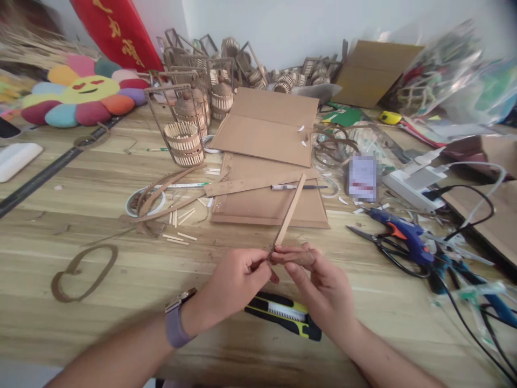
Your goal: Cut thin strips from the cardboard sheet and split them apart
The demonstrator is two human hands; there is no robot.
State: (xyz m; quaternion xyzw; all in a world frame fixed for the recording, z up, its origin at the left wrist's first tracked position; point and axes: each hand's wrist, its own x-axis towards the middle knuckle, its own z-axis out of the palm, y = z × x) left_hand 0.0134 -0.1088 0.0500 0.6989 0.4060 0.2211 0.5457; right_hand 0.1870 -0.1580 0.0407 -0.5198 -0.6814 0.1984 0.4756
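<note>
My left hand [238, 277] pinches the lower end of a narrow brown cardboard strip [292, 207], which slants up and away over the cardboard sheets. Against that same end press the fingers of my right hand [325, 283], so the exact contact is partly hidden. Below both hands lies a black and yellow utility knife [285, 314] on the wooden table. Just beyond are a flat brown cardboard sheet [266, 210], a wider strip [234, 185] and a pen [299, 187].
A roll of tape [162, 203] with curled strips and small sticks [175, 238] lies left. Slatted miniature buckets [183, 143] stand behind. Right are scissors [383, 250], a blue glue gun [404, 231], a power strip [416, 186] and cables. A curled strip [67, 293] lies front left.
</note>
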